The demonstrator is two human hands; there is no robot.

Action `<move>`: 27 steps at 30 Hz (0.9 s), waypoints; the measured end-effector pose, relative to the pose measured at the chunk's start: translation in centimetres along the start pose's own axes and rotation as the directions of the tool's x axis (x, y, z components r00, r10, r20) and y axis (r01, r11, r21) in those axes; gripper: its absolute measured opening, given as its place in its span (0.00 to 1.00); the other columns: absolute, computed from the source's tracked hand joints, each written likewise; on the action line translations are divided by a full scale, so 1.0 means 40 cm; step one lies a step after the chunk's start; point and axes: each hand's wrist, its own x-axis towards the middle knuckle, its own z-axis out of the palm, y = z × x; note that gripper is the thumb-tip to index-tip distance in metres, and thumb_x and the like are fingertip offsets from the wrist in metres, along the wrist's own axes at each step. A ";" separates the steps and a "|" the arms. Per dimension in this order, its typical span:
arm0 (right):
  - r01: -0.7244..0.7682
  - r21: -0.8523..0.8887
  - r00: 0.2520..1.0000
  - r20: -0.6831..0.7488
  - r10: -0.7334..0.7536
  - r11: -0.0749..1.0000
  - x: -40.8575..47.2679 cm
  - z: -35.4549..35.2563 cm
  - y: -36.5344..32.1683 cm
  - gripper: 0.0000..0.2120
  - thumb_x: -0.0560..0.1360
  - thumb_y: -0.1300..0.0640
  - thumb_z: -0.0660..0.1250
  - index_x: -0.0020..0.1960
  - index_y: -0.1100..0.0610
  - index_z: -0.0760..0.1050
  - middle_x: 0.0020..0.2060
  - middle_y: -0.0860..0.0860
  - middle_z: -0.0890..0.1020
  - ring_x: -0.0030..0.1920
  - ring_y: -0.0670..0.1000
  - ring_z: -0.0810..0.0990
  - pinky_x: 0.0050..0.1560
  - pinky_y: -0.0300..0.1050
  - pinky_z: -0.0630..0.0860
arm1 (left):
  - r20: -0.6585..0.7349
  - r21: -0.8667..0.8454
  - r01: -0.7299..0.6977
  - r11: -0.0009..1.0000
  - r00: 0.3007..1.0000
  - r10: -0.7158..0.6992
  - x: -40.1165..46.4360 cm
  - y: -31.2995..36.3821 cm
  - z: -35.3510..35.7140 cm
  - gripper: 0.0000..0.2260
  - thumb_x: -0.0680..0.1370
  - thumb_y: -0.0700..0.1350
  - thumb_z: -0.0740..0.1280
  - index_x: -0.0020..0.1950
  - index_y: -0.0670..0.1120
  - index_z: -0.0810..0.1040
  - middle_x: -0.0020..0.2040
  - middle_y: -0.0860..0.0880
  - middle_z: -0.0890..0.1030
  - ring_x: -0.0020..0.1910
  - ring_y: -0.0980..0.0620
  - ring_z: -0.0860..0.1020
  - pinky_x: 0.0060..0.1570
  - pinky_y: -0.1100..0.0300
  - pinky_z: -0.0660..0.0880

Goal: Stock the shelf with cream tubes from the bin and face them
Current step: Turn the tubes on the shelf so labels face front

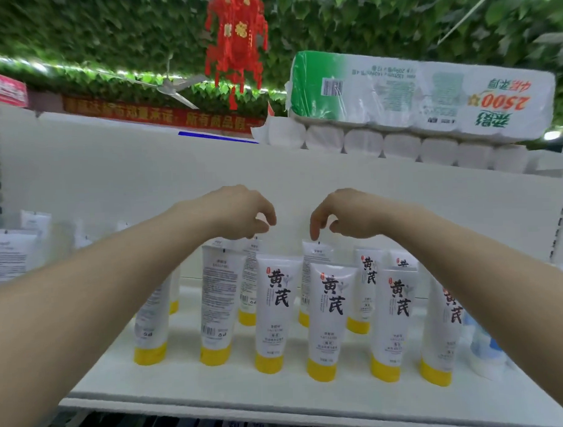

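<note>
Several white cream tubes with yellow caps stand cap-down on the white shelf [196, 380]. Front tubes such as one at the middle [330, 320] show black characters, while two on the left [218, 308] show their back labels. My left hand [242, 214] hovers with curled fingers right over the crimped top of a back-row tube [251, 262]; whether it grips the tube is hidden. My right hand [347, 214] has its index finger pointing down onto the top of another back-row tube [316, 252], with the thumb held apart.
Packs of toilet paper [423, 99] lie on the shelf top above. Other white products [10, 254] stand at the far left, and a blue-and-white bottle [484, 350] stands at the right end. A red ornament [236, 45] hangs overhead.
</note>
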 end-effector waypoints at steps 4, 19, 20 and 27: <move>0.001 0.008 0.997 0.078 -0.001 1.000 0.038 0.002 0.011 0.27 0.73 0.70 0.57 0.46 0.39 0.80 0.49 0.43 0.80 0.52 0.49 0.78 0.56 0.48 0.77 | 0.154 0.088 0.024 0.996 0.987 -0.037 0.038 0.004 0.013 0.11 0.80 0.51 0.61 0.59 0.60 0.76 0.40 0.57 0.82 0.44 0.56 0.79 0.47 0.59 0.76; 0.029 0.140 0.994 0.102 -0.043 0.990 0.045 0.017 -0.004 0.10 0.71 0.61 0.73 0.48 0.47 0.83 0.43 0.45 0.84 0.39 0.39 0.77 0.48 0.44 0.79 | 0.115 0.085 -0.094 0.992 0.990 0.084 0.063 0.019 0.041 0.06 0.77 0.48 0.66 0.49 0.51 0.82 0.44 0.55 0.82 0.46 0.53 0.78 0.51 0.57 0.75; 0.031 0.146 0.994 0.097 -0.045 0.989 0.042 0.017 -0.005 0.08 0.71 0.59 0.74 0.47 0.48 0.83 0.43 0.44 0.84 0.38 0.39 0.77 0.47 0.45 0.80 | 0.109 0.076 -0.098 0.992 0.990 0.089 0.064 0.019 0.040 0.05 0.76 0.46 0.67 0.49 0.52 0.81 0.44 0.55 0.82 0.47 0.53 0.78 0.52 0.57 0.75; -0.002 0.130 0.997 0.077 -0.008 0.992 0.031 0.019 -0.008 0.07 0.73 0.54 0.72 0.51 0.53 0.83 0.44 0.46 0.83 0.46 0.48 0.79 0.47 0.42 0.78 | 0.072 -0.031 -0.101 0.994 0.992 0.103 0.069 0.021 0.051 0.10 0.75 0.42 0.69 0.53 0.54 0.78 0.45 0.55 0.82 0.46 0.56 0.77 0.50 0.60 0.74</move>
